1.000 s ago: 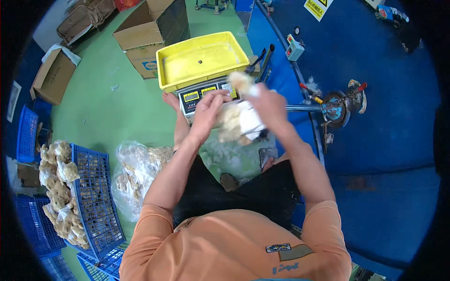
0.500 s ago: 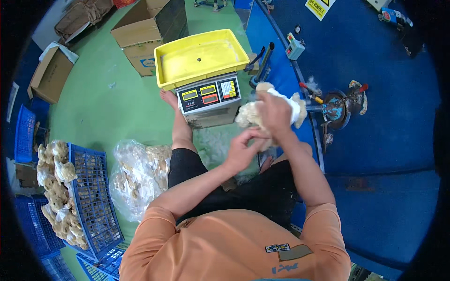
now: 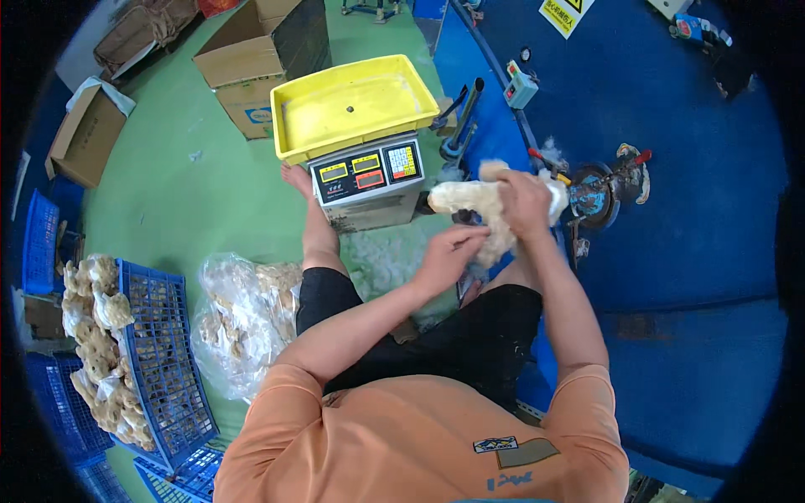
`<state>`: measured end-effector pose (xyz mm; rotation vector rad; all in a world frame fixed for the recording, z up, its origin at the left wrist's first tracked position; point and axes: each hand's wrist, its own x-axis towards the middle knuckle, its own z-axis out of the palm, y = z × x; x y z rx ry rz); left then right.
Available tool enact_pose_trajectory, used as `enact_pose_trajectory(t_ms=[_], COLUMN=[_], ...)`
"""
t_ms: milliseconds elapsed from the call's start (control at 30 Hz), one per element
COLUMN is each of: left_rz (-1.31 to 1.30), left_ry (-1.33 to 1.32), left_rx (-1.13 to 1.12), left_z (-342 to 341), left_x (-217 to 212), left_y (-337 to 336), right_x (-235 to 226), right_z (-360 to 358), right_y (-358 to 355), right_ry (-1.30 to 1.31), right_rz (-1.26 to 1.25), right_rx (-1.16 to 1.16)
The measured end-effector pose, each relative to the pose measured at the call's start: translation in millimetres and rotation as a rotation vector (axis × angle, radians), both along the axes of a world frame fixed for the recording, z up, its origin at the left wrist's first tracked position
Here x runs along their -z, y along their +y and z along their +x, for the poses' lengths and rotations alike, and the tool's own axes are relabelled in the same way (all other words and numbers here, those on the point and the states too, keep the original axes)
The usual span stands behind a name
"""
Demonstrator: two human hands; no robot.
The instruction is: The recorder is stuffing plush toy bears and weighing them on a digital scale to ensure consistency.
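Observation:
A cream plush toy skin point(image 3: 470, 198) with a pale, fluffy surface hangs between my hands, right of the scale. My right hand point(image 3: 527, 205) is closed around its upper right part, close to the round metal fitting point(image 3: 592, 197) on the blue machine. White material shows beside that hand. The nozzle is hidden behind the toy and my hand. Lower down, my left hand point(image 3: 449, 256) is closed, its fingertips pinching the edge of the toy's hanging part. One limb of the toy points left toward the scale.
A yellow tray point(image 3: 289, 138) rests on the digital scale point(image 3: 369, 210) ahead. Cardboard boxes point(image 3: 251, 101) stand beyond. On the left are a clear bag of plush pieces point(image 3: 243, 327) and a blue crate point(image 3: 172, 360) beside piled plush toys point(image 3: 101, 344). White fluff point(image 3: 377, 260) litters the floor.
The toy and my right hand have moved right, closer to the machine's fitting. The toy has turned, and a limb now points left. My left hand shifted slightly right and down.

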<state>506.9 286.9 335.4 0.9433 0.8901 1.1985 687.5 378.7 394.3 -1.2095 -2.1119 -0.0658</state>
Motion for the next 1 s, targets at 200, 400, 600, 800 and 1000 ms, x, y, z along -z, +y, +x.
enact_pose_trajectory(t_ms=[200, 400, 600, 800, 1000], left_rz=[-0.094, -0.116, -0.096, -0.191, -0.024], left_ry=[-0.501, -0.224, -0.349, -0.677, -0.631], left_rx=[-0.106, -0.157, -0.085, -0.062, -0.358], left_z=[-18.9, -35.2, -40.6, -74.1, -94.5], left_x=[-36.3, -58.9, -49.8, -36.5, -54.6], left_y=[29.0, 48.3, 37.6, 65.1, 73.0], right_x=[-20.4, -21.9, -22.9, -26.0, -24.5], right_z=[6.4, -12.9, -17.0, -45.8, -104.6], right_y=[-3.0, -2.3, -2.7, -6.0, -13.7], right_ry=[-0.265, -0.381, -0.381, -0.38, -0.277], right_rz=[0.233, 0.094, 0.081, 0.046, -0.038], right_rx=[-0.113, -0.143, -0.192, -0.198, 0.039])
